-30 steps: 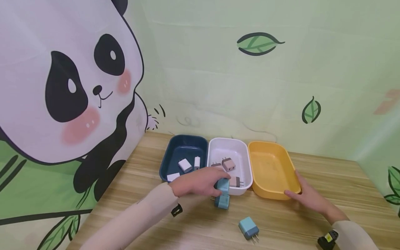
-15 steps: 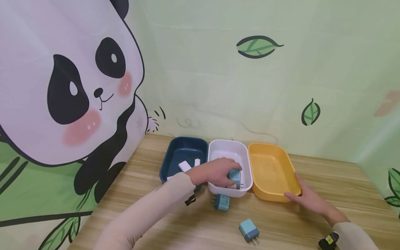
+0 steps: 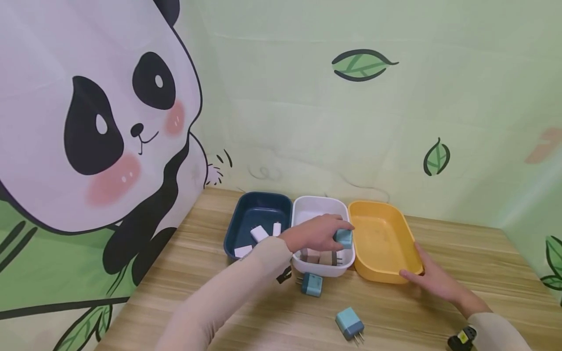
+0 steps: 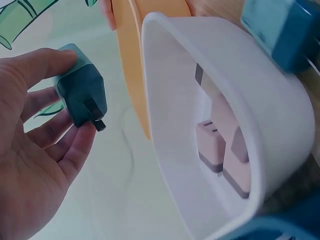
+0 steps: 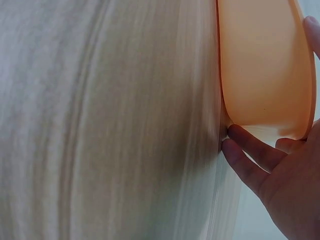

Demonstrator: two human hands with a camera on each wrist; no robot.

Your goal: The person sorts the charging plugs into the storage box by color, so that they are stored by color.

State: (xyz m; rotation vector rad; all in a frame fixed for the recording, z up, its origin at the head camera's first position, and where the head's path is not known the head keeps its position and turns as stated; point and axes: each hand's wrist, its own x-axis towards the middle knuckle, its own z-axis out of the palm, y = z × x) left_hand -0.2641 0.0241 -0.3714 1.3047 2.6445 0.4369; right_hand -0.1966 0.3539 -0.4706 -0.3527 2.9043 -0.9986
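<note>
Pinched between the thumb and fingers of my left hand (image 3: pixel 317 233) is a teal charger plug (image 3: pixel 344 238), held above the right side of the white bin (image 3: pixel 298 204). In the left wrist view, the prongs of this plug (image 4: pixel 80 87) point away from the palm. Several pink-and-brown charger plugs (image 4: pixel 211 145) lie in the white bin. My right hand (image 3: pixel 439 278) grips the near right corner of the yellow bin (image 3: pixel 382 239), thumb at the front rim and fingers along the outer side (image 5: pixel 255 150).
Two more teal charger plugs lie on the wooden table: one plug (image 3: pixel 312 284) just in front of the white bin, another plug (image 3: pixel 350 322) nearer me. The dark blue bin (image 3: pixel 259 200) at left holds several white charger plugs (image 3: pixel 259 233). A printed wall cloth (image 3: pixel 285 97) hangs behind.
My left hand has carried the teal charger plug rightward, from the front edge of the white bin across to its right side. My right hand stays on the yellow bin.
</note>
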